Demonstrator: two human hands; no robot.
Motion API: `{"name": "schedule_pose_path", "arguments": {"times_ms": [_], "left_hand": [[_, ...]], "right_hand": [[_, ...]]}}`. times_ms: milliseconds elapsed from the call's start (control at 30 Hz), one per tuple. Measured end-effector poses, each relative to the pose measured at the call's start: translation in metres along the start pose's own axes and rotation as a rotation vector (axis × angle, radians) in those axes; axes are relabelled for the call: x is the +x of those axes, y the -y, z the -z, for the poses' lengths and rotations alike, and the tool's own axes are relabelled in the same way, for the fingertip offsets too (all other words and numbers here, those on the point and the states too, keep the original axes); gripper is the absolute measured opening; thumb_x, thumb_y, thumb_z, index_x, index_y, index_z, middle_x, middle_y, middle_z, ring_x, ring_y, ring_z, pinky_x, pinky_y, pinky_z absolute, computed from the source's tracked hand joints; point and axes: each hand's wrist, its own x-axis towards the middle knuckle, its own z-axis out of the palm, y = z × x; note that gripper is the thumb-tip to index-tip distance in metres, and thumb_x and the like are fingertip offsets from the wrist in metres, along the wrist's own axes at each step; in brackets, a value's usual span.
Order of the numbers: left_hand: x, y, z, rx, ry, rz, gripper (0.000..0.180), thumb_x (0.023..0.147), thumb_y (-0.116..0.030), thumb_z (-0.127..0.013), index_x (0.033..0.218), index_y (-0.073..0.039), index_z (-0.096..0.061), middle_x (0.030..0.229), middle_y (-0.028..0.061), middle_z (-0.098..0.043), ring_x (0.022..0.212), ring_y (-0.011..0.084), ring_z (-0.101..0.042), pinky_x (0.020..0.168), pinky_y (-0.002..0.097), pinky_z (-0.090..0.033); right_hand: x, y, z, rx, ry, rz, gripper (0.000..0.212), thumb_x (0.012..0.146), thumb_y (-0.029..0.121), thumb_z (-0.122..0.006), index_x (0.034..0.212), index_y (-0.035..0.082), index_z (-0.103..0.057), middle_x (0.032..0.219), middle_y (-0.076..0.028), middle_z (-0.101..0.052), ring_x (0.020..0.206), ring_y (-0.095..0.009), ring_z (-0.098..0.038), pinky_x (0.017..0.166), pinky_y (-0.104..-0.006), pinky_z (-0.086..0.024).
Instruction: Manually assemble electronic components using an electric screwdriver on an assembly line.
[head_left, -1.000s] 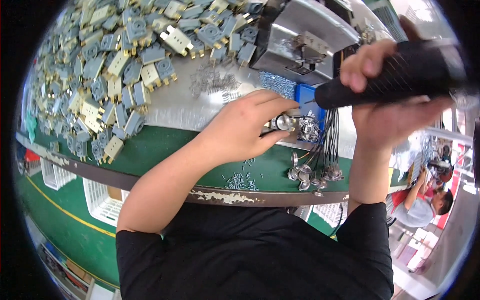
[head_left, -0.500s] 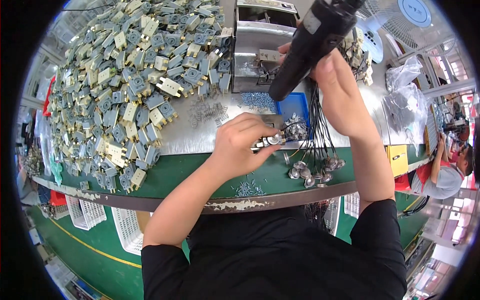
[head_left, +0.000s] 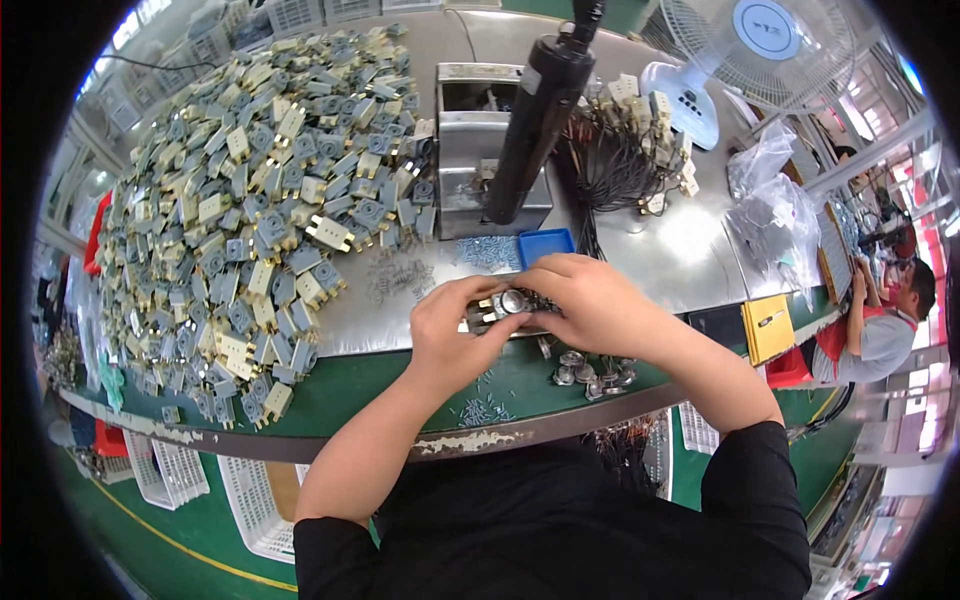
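Between my two hands, above the green front strip of the bench, is a small switch-like part with a round silver metal disc (head_left: 512, 301) on top and pale metal contacts at its left side. My left hand (head_left: 445, 328) grips its left end, thumb below and fingers above. My right hand (head_left: 595, 305) is closed around its right end, fingers curled over and thumb along the near side. Most of the part's body is hidden by my fingers. A black electric screwdriver (head_left: 540, 125) hangs upright beyond my hands, touched by neither.
Left lies a big heap of grey and cream plug-like parts (head_left: 270, 230). Behind my hands are springs (head_left: 400, 278), screws (head_left: 487, 250), a blue tray (head_left: 546, 244) and a metal fixture (head_left: 462, 205). Right are wired discs (head_left: 590, 373), cables (head_left: 615, 180), a fan (head_left: 690, 95) and a yellow pad (head_left: 767, 328).
My right hand has let go of the screwdriver and come down to the part in my left hand. The screwdriver now hangs further left, upright. The view has shifted slightly.
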Motion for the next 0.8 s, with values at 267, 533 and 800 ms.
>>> {"name": "schedule_pose_path", "arguments": {"times_ms": [267,533,800], "left_hand": [[0.005,-0.003,0.004,0.004,0.046,0.149,0.068,0.077,-0.011,-0.094,0.131,0.001,-0.055,0.113,0.0132,-0.079,0.1,0.0197,-0.076,0.083,0.031,-0.056],[-0.002,-0.009,0.007,0.088,-0.023,0.002,0.073,0.077,-0.008,-0.094,0.132,0.0,-0.046,0.114,0.0185,-0.077,0.102,0.0249,-0.075,0.093,0.0346,-0.055],[-0.003,0.008,0.013,-0.075,0.061,-0.176,0.089,0.075,-0.041,-0.097,0.136,0.003,-0.05,0.107,0.0218,-0.074,0.095,0.033,-0.076,0.081,0.0399,-0.061]], "right_hand": [[0.001,-0.006,-0.011,-0.085,-0.255,0.102,0.033,0.085,0.018,-0.079,0.113,0.003,-0.069,0.101,-0.011,-0.068,0.099,-0.034,-0.068,0.087,-0.0429,-0.056],[0.005,-0.007,-0.012,-0.179,-0.288,0.161,0.04,0.079,0.017,-0.081,0.114,0.002,-0.069,0.106,-0.01,-0.068,0.099,-0.029,-0.069,0.083,-0.039,-0.056],[0.022,-0.106,0.043,-0.239,-1.02,0.337,0.019,0.104,0.017,-0.056,0.102,0.001,-0.067,0.09,-0.008,-0.068,0.08,-0.022,-0.066,0.068,-0.0325,-0.052]]}}
